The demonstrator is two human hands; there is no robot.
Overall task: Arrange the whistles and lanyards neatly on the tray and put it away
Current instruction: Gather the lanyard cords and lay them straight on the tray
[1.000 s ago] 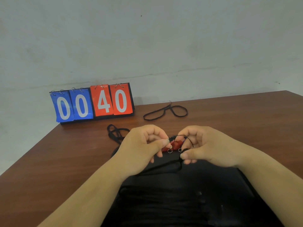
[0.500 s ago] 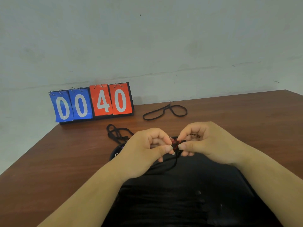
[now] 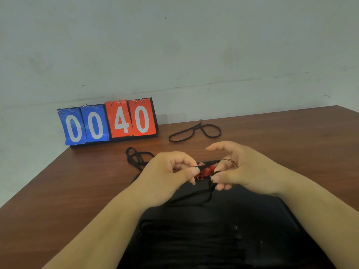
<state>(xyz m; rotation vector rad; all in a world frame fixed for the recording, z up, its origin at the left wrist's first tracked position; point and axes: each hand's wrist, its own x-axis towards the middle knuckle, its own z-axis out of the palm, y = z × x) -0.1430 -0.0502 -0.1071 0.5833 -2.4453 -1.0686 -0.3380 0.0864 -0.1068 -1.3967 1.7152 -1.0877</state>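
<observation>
I am viewing the table point(image 3: 291, 142), with the black tray point(image 3: 213, 239) lying at 6 o'clock. Over its far edge the left hand point(image 3: 167, 177) is pinching the red whistles point(image 3: 206, 169) and the right hand point(image 3: 242, 171) is pinching a lanyard cord point(image 3: 210, 189). I judge they are being untangled. Next I would be laying them flat, then fetching the loose lanyard point(image 3: 194, 132) at 12 o'clock.
</observation>
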